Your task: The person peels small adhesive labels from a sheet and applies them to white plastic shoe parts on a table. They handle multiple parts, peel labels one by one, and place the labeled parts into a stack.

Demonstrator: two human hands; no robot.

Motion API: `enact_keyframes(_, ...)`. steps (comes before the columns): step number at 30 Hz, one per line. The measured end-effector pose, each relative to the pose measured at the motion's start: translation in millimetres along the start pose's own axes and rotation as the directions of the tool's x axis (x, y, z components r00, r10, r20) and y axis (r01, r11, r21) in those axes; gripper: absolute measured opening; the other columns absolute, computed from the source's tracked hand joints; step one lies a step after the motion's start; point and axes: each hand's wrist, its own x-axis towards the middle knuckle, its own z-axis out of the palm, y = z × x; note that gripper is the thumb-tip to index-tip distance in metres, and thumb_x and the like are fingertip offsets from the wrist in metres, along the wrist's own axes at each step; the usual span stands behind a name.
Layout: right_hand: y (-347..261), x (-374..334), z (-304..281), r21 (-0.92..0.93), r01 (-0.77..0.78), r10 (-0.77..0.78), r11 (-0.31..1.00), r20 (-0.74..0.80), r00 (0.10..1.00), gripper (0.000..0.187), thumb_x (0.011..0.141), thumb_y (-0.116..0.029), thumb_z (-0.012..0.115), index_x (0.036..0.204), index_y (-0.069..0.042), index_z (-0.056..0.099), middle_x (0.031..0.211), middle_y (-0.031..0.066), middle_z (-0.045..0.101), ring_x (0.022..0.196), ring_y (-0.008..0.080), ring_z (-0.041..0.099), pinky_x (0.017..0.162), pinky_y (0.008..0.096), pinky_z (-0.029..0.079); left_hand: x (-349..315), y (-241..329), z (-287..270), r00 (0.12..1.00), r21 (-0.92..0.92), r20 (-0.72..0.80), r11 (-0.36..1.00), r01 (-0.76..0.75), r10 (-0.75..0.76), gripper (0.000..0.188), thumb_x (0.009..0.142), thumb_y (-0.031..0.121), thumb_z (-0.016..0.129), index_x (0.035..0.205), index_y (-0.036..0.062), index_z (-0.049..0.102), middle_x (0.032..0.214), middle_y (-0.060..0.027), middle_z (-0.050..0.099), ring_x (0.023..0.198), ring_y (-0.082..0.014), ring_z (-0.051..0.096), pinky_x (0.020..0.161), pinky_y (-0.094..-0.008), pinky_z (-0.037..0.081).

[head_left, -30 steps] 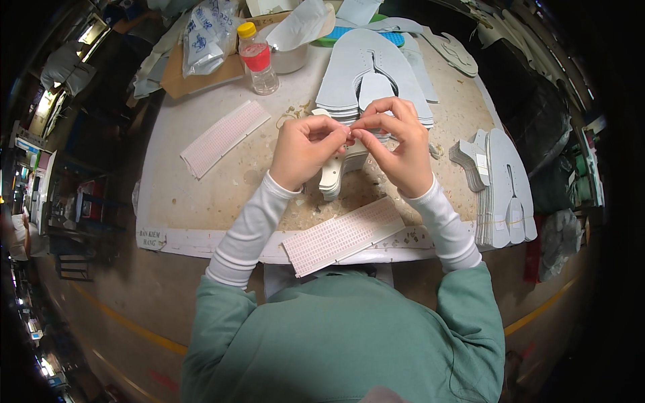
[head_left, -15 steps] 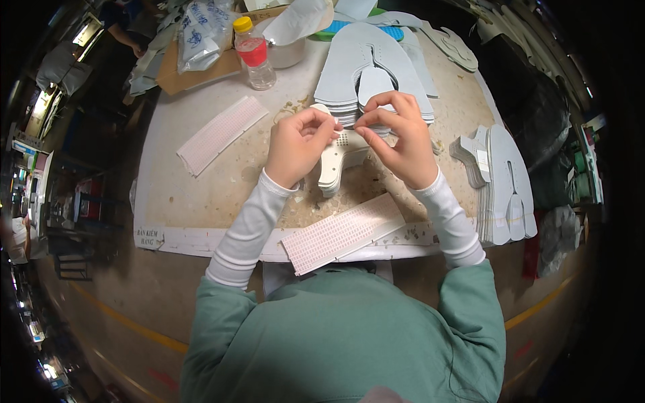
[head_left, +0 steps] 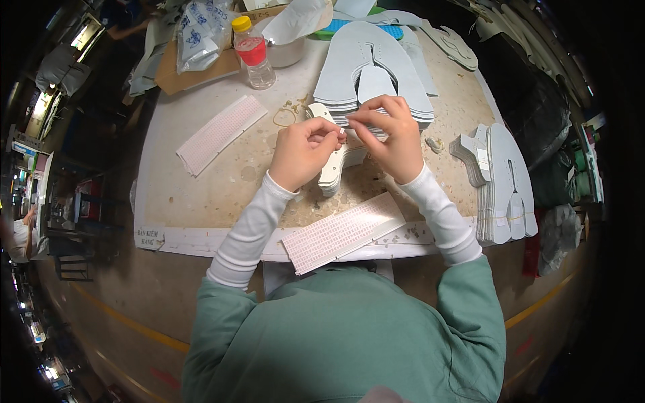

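My left hand (head_left: 304,153) is closed in a pinch, with a tiny white piece like a sticker (head_left: 342,131) at its fingertips. Close beside it, my right hand (head_left: 392,138) pinches thumb and forefinger together; whatever is between them is too small to make out. Below both hands lies a stack of small off-white cut pieces (head_left: 330,176) with punched holes, partly covered by my fingers. A sheet of small pink-printed labels (head_left: 344,232) rests at the table's near edge, between my forearms. Just beyond my hands stands a stack of large pale-grey shoe-upper pieces (head_left: 342,70).
More label sheets (head_left: 222,136) lie at left. A yellow-capped bottle (head_left: 253,57) stands near a cardboard box (head_left: 178,75) and plastic bag (head_left: 201,37). Rubber bands (head_left: 287,114) lie behind my left hand. Further grey cut-piece stacks (head_left: 498,188) sit on the table's right edge (head_left: 494,101).
Both hands have shifted slightly; the right has moved left, toward the left fingertips. A tiny white piece now shows between them. At far left, another person has come partly into view.
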Motion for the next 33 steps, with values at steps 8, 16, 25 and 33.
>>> enact_keyframes(8, -8, 3, -4, 0.222, -0.161, 0.168, 0.962, -0.01, 0.986, 0.01, 0.075, -0.015, 0.078, 0.085, -0.012, 0.075, 0.093, -0.0021, 0.065, 0.091, 0.0165, 0.055, 0.064, 0.0263, 0.046, -3, 17, 6, 0.996, -0.014, -0.024, 0.996, -0.083, 0.082, 0.018, 0.09, 0.004, 0.06, 0.104, -0.0042, 0.069, 0.094, -0.0106, 0.074, 0.083, -0.0141, 0.072, 0.074, -0.0247, 0.057)
enact_keyframes(16, 8, 1, -24, 0.303, -0.204, 0.222, 0.931, -0.025, 0.975, 0.009, 0.078, -0.014, 0.077, 0.085, -0.011, 0.075, 0.096, -0.0003, 0.067, 0.09, 0.0135, 0.055, 0.062, 0.0242, 0.044, 7, 22, 3, 0.93, 0.573, 0.187, 0.734, -0.365, 0.317, 0.024, 0.083, 0.009, 0.072, 0.106, 0.0045, 0.072, 0.086, -0.0069, 0.069, 0.073, -0.0151, 0.067, 0.067, -0.0271, 0.053)
enact_keyframes(25, 22, -12, -44, 0.26, -0.263, 0.273, 0.929, -0.003, 0.962, 0.007, 0.081, -0.009, 0.075, 0.088, -0.008, 0.074, 0.099, -0.0011, 0.064, 0.095, 0.0084, 0.05, 0.067, 0.019, 0.038, 5, 10, 8, 0.866, 0.675, 0.232, 0.568, -0.471, 0.443, 0.03, 0.076, 0.017, 0.079, 0.101, 0.0033, 0.071, 0.093, -0.0095, 0.064, 0.075, -0.0248, 0.064, 0.07, -0.0349, 0.053)
enact_keyframes(33, 19, -2, -33, 0.051, -0.073, 0.069, 0.996, 0.077, 0.995, 0.008, 0.076, -0.013, 0.076, 0.083, -0.009, 0.073, 0.097, 0.0023, 0.063, 0.097, 0.0227, 0.054, 0.08, 0.0313, 0.046, 14, 17, -9, 0.962, 0.456, 0.17, 0.848, -0.271, 0.215, 0.034, 0.082, 0.009, 0.071, 0.115, 0.0042, 0.064, 0.082, -0.0069, 0.067, 0.062, -0.0131, 0.06, 0.063, -0.0268, 0.051)
